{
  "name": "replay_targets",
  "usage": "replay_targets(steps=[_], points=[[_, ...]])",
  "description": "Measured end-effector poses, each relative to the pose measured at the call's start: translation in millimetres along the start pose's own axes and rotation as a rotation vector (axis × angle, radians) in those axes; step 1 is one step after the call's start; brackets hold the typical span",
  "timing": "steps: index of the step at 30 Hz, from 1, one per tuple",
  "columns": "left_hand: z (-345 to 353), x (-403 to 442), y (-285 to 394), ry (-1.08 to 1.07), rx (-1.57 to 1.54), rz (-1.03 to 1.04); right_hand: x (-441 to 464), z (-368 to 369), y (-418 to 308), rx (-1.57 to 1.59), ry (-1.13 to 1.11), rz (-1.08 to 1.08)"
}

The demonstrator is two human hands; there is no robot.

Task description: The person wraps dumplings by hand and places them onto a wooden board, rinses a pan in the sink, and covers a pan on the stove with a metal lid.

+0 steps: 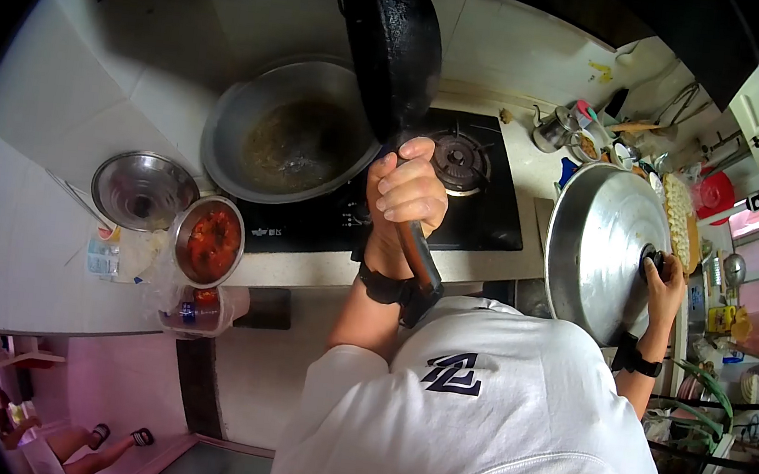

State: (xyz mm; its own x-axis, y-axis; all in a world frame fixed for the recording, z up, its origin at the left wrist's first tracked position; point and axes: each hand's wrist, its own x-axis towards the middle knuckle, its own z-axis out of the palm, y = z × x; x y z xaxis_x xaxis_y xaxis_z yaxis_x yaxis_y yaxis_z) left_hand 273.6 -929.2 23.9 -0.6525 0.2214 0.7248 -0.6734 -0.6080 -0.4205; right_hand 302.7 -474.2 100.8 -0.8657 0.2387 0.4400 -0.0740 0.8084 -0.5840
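Note:
My left hand (410, 194) is wrapped round the handle of a black wok (389, 53), which is raised and tilted on its side above the stove (483, 220). Behind and to the left of that hand, a large grey metal basin (223, 142) with murky liquid in it rests partly over the stove. On the right, my right hand (664, 281) grips the dark knob of a big silver lid (596, 241), which is tilted up beside the counter. The bare burner (458, 157) shows just right of the wok.
A steel bowl (140, 184) and a bowl of red food (212, 243) stand left of the stove. A kettle (553, 130), small dishes and a tray of pale pieces (679, 222) are at the right. A person's legs (88, 456) show at the lower left.

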Motion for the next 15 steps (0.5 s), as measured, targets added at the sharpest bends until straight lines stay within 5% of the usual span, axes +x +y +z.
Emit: replay_targets(steps=[15], points=[[-19, -13, -11, 0.398, 0.243, -0.1, -1, 0, 43, 0.033, 0.017, 0.019]])
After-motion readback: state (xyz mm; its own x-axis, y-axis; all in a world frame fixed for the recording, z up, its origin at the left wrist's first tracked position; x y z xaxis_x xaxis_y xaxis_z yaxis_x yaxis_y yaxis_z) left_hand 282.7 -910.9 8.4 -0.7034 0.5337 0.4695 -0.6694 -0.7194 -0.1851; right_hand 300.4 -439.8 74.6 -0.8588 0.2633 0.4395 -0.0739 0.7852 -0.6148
